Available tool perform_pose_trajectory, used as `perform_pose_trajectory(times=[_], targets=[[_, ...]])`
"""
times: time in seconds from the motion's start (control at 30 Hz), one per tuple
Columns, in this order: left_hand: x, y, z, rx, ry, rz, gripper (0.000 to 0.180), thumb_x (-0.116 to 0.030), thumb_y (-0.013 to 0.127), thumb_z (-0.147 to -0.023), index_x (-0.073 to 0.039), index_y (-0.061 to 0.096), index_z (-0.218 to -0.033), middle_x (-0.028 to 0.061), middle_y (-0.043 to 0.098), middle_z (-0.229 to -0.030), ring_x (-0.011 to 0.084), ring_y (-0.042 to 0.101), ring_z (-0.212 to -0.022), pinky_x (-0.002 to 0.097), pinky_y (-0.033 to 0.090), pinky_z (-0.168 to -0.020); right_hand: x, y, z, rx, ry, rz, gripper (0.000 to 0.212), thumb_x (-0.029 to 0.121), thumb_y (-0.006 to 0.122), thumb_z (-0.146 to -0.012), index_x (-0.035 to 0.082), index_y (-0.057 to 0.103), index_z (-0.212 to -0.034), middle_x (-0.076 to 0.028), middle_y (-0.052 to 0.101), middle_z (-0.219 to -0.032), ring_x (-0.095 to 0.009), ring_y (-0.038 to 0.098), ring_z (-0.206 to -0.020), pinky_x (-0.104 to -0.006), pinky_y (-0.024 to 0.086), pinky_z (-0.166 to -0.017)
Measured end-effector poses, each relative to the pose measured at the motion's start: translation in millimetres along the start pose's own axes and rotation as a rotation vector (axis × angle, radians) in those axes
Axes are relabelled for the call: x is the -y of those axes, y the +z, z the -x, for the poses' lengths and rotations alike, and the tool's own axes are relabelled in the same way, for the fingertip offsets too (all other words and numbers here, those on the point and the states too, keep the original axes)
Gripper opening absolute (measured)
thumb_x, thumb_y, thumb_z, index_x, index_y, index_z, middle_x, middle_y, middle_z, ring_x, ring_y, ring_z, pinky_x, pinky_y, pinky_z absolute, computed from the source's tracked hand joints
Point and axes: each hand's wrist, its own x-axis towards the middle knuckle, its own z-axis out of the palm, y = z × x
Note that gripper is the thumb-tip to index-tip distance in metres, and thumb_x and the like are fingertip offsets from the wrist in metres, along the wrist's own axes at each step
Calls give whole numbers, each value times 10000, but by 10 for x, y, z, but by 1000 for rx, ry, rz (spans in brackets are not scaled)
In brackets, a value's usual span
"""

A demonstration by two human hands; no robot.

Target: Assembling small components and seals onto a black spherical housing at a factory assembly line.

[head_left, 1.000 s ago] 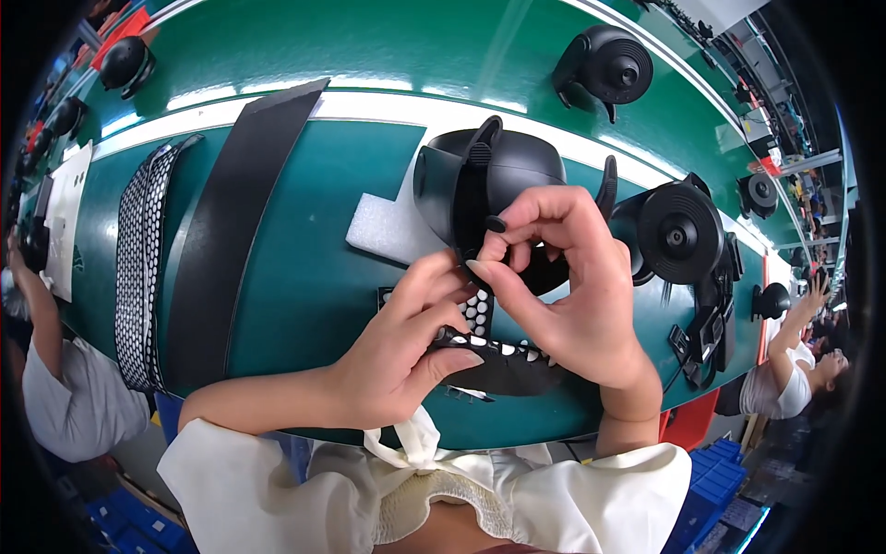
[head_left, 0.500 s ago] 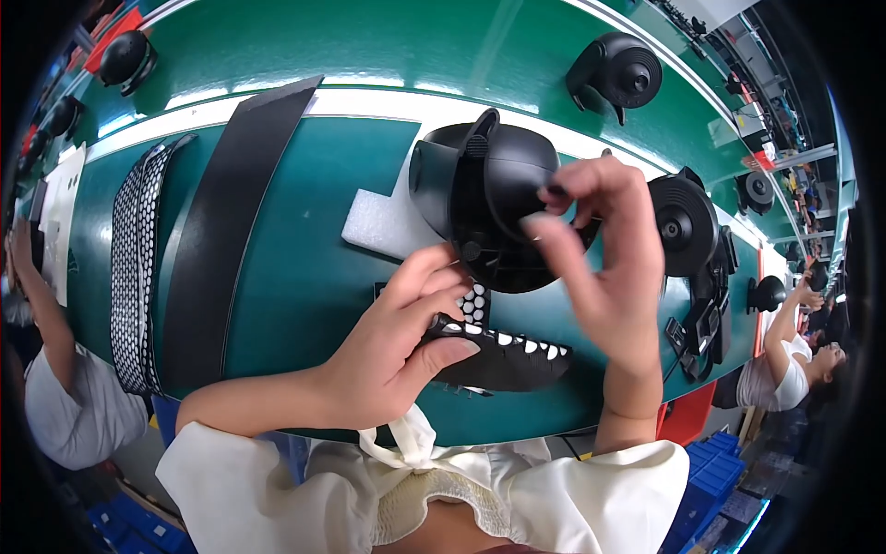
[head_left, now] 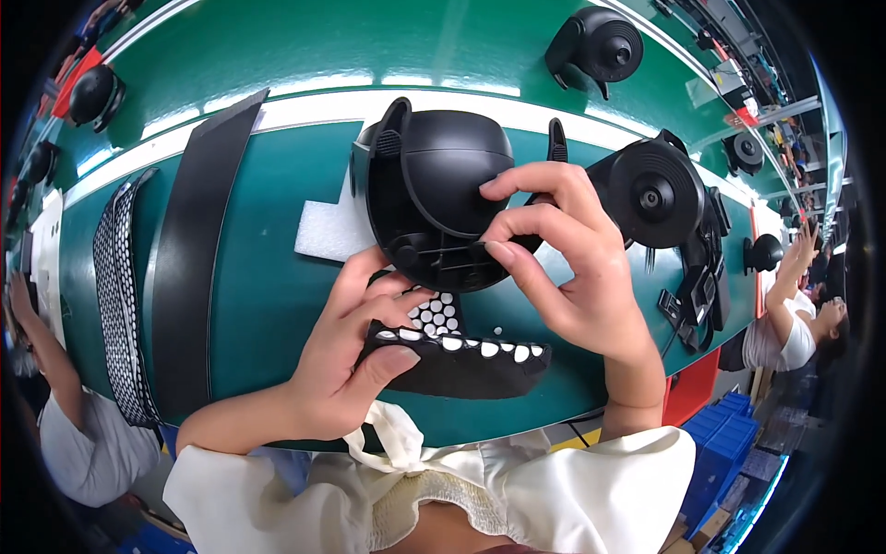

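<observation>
The black domed housing (head_left: 443, 194) was pinched at its lower right rim by the right hand (head_left: 572, 268), thumb & forefinger clenched on it, open side tilted toward the person. It was steadied at the lower left edge by fingertips of the left hand (head_left: 346, 369), whose thumb pressed a black sheet w/ white dots (head_left: 457, 355) lying just below on the green surface (head_left: 268, 286). White foam pad (head_left: 328, 231) was seen left of housing, long black strip (head_left: 198, 249) further left; room was left open between them

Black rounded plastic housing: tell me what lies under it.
A white foam pad shows beneath the black rounded plastic housing at its left side, on the green table. The housing and both hands cover whatever lies directly below.
</observation>
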Motion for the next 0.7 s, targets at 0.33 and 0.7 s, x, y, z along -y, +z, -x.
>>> perform_pose_trajectory(times=[0.33, 0.7], targets=[[-56, -21, -11, -43, -47, 57, 201, -186, 480, -871, 0, 439, -936, 217, 253, -1229, 289, 414, -1094, 379, 327, -958, 61, 42, 29, -24, -233, 305, 203, -75, 641, -581, 0, 582, -760, -85, 573, -884, -249, 550, -777, -314, 446, -657], [-112, -17, 17, -76, -75, 36, 167, -120, 476, -867, 26, 454, -945, 216, 324, -1221, 240, 500, -1001, 339, 381, -904, 43, 20, 212, 128, -559, 1000, 316, 159, 572, -606, -47, 594, -844, -103, 533, -995, -186, 533, -866, -309, 393, -670]])
